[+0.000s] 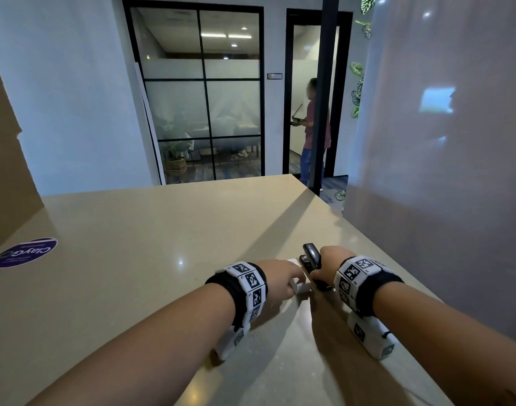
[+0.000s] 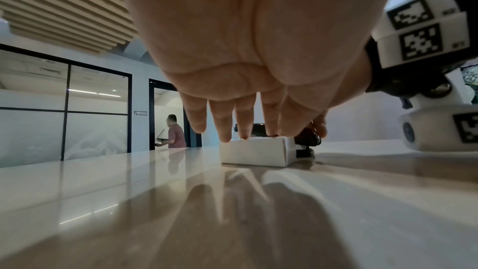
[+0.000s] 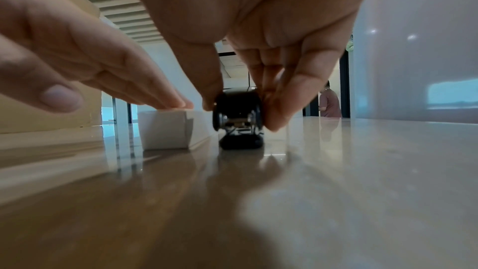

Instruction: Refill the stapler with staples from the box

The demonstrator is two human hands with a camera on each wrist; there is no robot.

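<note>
A black stapler stands on the beige table, its top arm tilted up and open. My right hand pinches its rear end between thumb and fingers; in the right wrist view the stapler shows end-on with my fingertips on both sides. A small white staple box lies just left of the stapler. My left hand rests on the box with straight fingers; in the left wrist view the fingertips touch the top of the box. The box's inside is hidden.
A large cardboard box stands at the table's far left beside a purple round sticker. A frosted partition rises along the right edge. A person stands in the doorway beyond the table.
</note>
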